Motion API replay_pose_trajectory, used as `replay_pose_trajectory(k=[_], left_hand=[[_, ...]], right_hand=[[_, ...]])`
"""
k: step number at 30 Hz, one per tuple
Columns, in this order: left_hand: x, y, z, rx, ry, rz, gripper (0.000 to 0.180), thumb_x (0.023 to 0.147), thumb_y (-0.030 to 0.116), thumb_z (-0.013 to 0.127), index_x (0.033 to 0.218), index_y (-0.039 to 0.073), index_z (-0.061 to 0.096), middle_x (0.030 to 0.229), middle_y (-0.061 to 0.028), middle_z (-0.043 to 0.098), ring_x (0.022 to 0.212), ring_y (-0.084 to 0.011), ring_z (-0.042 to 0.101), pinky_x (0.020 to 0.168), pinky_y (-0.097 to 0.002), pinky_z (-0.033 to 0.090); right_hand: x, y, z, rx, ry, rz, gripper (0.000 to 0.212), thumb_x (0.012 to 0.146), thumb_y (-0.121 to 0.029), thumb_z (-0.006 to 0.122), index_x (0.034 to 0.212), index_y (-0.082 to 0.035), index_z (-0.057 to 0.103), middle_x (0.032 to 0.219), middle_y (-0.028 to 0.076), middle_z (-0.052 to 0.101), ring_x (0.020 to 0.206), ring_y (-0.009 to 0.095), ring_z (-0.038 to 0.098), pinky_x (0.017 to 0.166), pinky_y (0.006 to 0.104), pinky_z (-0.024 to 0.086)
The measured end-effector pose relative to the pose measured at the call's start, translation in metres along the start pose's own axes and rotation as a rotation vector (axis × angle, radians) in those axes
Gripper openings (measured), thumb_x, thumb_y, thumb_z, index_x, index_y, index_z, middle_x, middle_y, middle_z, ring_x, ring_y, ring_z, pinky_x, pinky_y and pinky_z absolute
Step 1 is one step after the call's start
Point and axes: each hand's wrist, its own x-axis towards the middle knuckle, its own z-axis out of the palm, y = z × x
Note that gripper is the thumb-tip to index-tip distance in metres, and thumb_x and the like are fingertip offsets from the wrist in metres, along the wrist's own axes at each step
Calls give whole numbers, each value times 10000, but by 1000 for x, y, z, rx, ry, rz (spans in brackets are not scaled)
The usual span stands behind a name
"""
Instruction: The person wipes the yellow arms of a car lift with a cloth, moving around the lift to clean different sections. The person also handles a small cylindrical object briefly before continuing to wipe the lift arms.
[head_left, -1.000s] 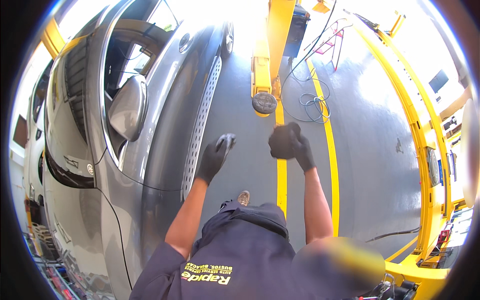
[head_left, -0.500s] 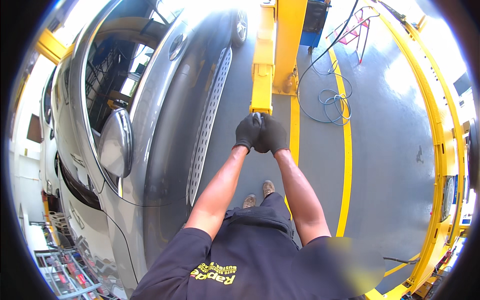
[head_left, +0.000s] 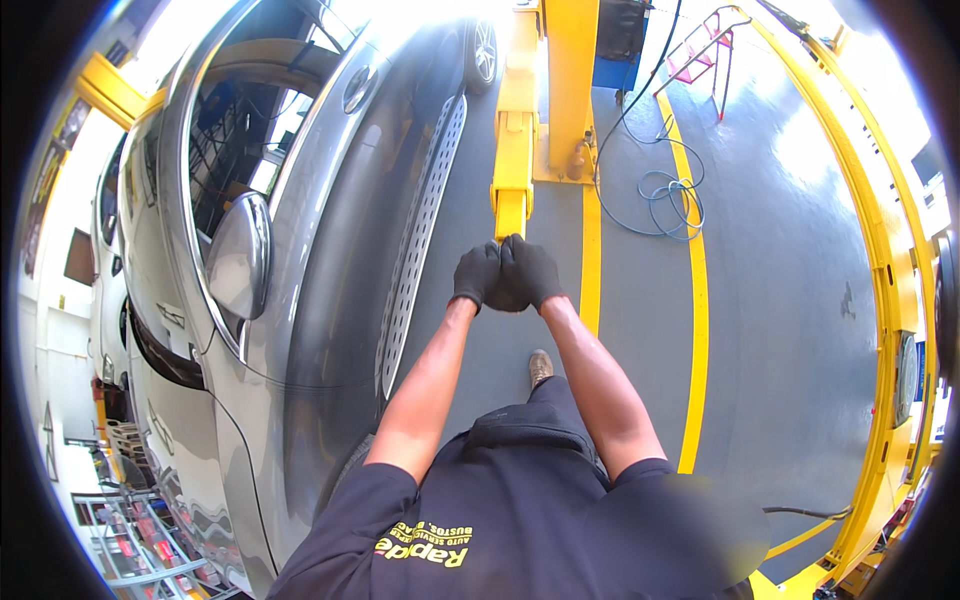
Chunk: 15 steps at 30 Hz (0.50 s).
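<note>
Both my hands wear dark gloves and are closed side by side around the near end of a yellow lift arm (head_left: pixel 511 214). My left hand (head_left: pixel 477 272) grips from the left, and my right hand (head_left: pixel 530 271) presses against it from the right. The gloves cover the arm's tip, so its pad cannot be seen. A narrower section of the arm shows between a wider yellow sleeve (head_left: pixel 515 150) and my fingers. To the left stands a grey car (head_left: pixel 335 250), its perforated side step (head_left: pixel 425 230) running alongside the arm with a gap between them.
A yellow lift post (head_left: pixel 570 90) rises beyond the arm. A coiled hose (head_left: pixel 670 205) lies on the grey floor (head_left: pixel 770 300) across a yellow line (head_left: pixel 697 340). Farther back is a red step stand (head_left: pixel 705 60). Another yellow lift frame (head_left: pixel 880 300) borders the right side.
Both hands have shifted slightly left and toward me, still closed on the arm's end. The arm has swung a little toward the car, and a narrower section now shows beyond its sleeve.
</note>
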Motion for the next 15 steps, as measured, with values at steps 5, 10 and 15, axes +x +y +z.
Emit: replay_pose_trajectory(k=[5,10,15], left_hand=[[-128,-44,7,-80,58,88,504,1121,426,453,1050,47,778,1059,-288,764,1036,-538,713,883,-626,567],[-246,-62,8,-77,2,70,520,1133,431,389,1075,83,770,1090,-245,783,1044,-511,727,916,-626,574],[-258,-72,14,-33,19,116,536,1125,469,397,1094,100,784,1104,-239,785,1054,-507,730,937,-628,575]], right_hand=[[-127,-16,24,18,16,-15,304,1101,-350,519,1080,-82,661,914,261,761,857,511,721,789,659,530],[-236,-28,38,-33,45,47,340,1110,-379,499,1130,-96,685,957,246,779,907,485,748,812,622,569],[-252,-41,32,-10,77,20,391,1109,-430,500,1138,-102,711,1010,233,788,949,494,745,841,615,578]])
